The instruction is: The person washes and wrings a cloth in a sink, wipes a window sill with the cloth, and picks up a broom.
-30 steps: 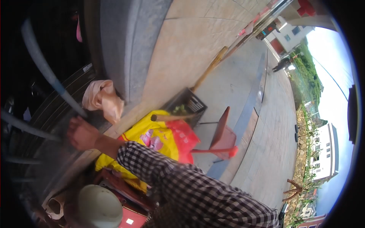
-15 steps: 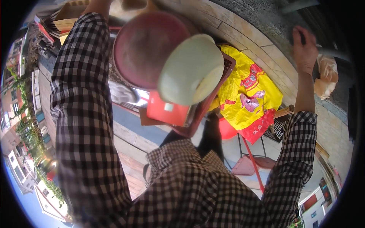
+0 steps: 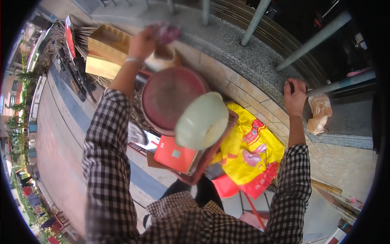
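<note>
My left hand (image 3: 142, 44) is closed on a bunched purple-pink cloth (image 3: 163, 34), blurred by motion, against the grey stone ledge (image 3: 239, 65). Below it are a pale rounded object (image 3: 163, 57), partly covered, and a large maroon round basin (image 3: 174, 97). A pale green bowl (image 3: 203, 122) leans tilted over the basin's near right side. My right hand (image 3: 295, 96) rests at the ledge's edge with its fingers curled in. A dark patch shows between thumb and fingers; whether it is an object or shadow is unclear. Close by it lies a crumpled tan bag (image 3: 320, 114).
Metal bars (image 3: 256, 22) rise from the ledge. A yellow and red plastic sack (image 3: 252, 150) hangs right of the bowl. Before the basin lies a red box (image 3: 174, 153). Farther left stand a yellow cardboard box (image 3: 106, 53) and a bundle of sticks (image 3: 77, 34).
The view has shifted, bringing my left hand with the purple-pink cloth, the ledge and the bars into sight. The right hand remains near the tan bag with its fingers curled.
</note>
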The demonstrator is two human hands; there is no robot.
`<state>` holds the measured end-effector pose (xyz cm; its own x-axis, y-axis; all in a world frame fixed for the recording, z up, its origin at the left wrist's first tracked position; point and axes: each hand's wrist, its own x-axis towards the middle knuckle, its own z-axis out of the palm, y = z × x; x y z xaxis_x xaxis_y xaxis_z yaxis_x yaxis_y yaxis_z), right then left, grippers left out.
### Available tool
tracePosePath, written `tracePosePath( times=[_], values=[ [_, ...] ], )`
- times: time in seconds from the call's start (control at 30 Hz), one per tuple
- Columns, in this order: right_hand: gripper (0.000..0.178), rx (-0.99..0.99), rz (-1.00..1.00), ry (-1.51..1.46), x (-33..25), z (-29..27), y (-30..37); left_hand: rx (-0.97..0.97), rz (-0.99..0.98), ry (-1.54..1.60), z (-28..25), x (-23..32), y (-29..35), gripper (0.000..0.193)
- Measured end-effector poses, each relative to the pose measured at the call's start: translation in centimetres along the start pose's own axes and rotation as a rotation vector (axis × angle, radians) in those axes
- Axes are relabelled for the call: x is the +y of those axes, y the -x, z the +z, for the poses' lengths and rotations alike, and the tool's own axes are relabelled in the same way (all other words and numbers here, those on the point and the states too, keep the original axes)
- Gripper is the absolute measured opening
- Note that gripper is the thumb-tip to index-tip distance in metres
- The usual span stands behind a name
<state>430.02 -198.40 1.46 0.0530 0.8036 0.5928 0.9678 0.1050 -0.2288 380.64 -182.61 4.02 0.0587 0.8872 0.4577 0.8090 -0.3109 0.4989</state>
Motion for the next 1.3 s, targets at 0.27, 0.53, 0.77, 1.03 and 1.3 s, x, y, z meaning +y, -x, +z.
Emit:
tracePosePath(
  times=[0.27, 0.53, 0.77, 1.03, 1.3],
  values=[
    [0.015, 0.029, 0.032, -0.027, 0.2, -0.7, 0.7, 0.296, -0.555, 0.997, -12.1, -1.0, 16.0, 0.039],
    [0.041, 0.013, 0.160, -0.158, -1.6, -0.2, 1.2, 0.309, -0.665, 0.814, -23.3, -14.3, 40.2, 0.045],
    [0.053, 0.434, 0.503, -0.628, 1.3, -14.9, -0.7, 0.062, -0.766, 0.818, -27.4, -18.7, 51.7, 0.036],
    [0.043, 0.098, 0.533, -0.431, -6.8, -6.8, 26.2, -0.055, -0.753, 1.030, -30.9, -15.9, 55.7, 0.053],
    [0.038, -0.036, 1.293, -1.075, -22.4, -4.0, 48.0, 0.115, -0.926, 0.713, -38.4, -31.7, 67.6, 0.044]
  ],
)
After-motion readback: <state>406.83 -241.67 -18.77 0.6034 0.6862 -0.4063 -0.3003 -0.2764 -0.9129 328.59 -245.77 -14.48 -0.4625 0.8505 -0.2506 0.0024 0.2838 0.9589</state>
